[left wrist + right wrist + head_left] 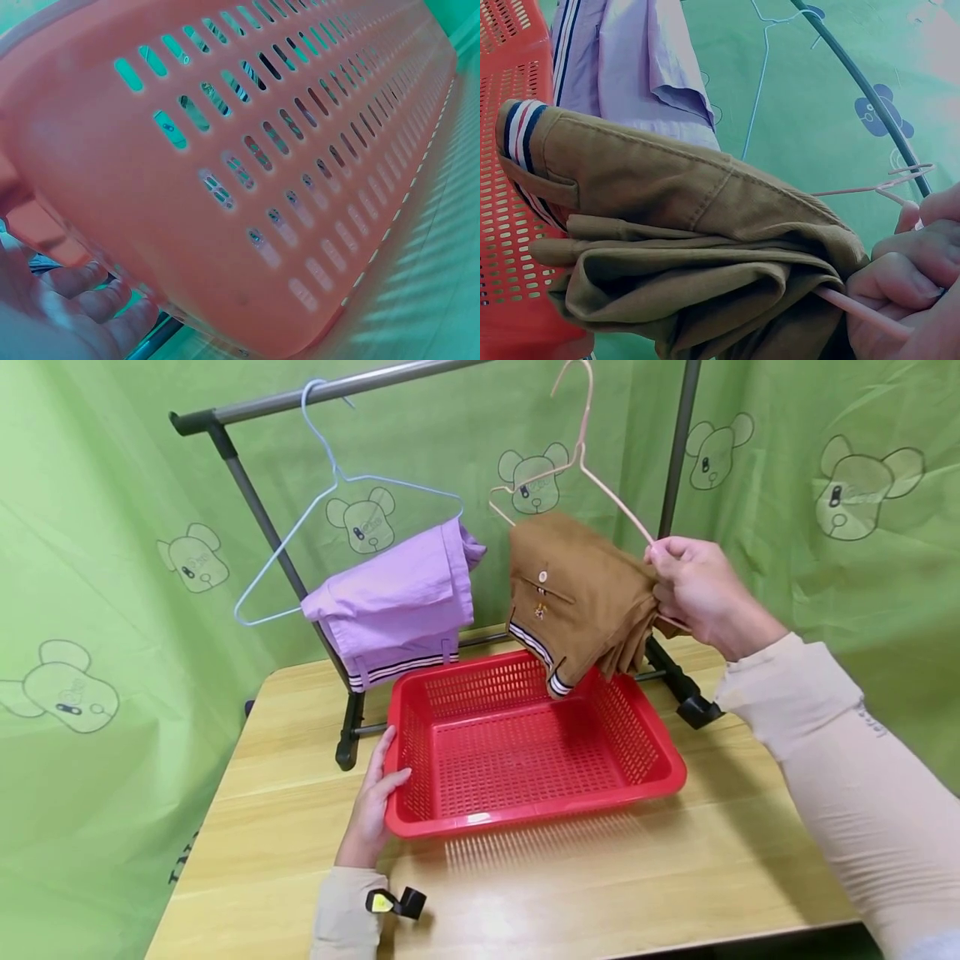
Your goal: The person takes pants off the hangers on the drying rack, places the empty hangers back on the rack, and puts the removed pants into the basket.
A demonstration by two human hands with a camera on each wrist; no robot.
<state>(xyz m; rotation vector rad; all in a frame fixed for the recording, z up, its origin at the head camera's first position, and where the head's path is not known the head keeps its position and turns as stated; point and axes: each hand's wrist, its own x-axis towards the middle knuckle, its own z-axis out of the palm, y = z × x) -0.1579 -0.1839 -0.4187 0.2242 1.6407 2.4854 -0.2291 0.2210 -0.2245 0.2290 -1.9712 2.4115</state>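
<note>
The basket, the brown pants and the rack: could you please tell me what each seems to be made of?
Basket: probably moulded plastic, smooth and slightly glossy, given its bright highlight and uniform slots.
Brown pants: matte woven cloth, perhaps cotton, given the soft folds and stitched seams.
Rack: likely metal tubing, given its grey sheen.

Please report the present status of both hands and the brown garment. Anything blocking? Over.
Right hand grips pink hanger at one corner. Brown garment folded over hanger. Left hand holds red basket by left rim. No obstruction apparent.
</note>
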